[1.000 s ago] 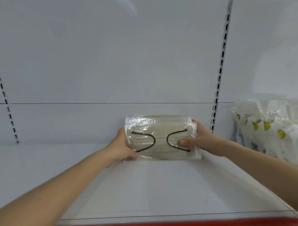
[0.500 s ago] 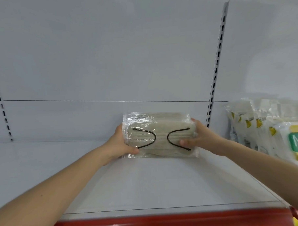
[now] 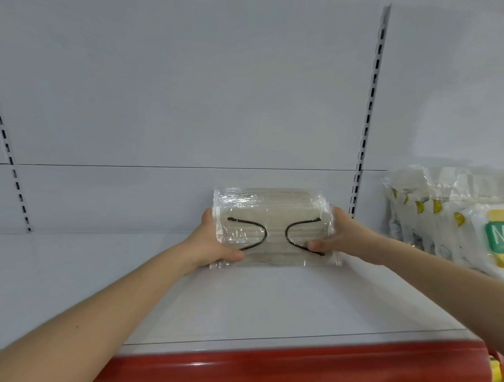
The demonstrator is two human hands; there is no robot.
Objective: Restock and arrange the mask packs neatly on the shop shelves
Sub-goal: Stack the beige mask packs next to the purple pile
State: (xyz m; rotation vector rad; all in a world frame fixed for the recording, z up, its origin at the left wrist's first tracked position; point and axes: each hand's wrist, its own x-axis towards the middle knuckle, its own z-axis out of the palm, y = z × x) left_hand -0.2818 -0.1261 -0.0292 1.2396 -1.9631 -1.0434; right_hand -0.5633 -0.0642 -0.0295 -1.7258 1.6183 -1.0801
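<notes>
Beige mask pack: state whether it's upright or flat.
Upright: the beige mask pack stands on its long edge, ear-loop face forward, stack thickness visible on top.

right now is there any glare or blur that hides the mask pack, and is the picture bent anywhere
Head view: white glare streaks the clear wrap of the mask pack near its top left, yet the dark ear loops read clearly. Head view: a small highlight sits on the red shelf edge. Head view: the slotted uprights splay apart upward, likely wide-angle bend, and the white packs at right look slightly soft.

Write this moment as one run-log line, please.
left hand, right hand: grip mask pack ends | pack: at shelf rear | white packs: to right
</notes>
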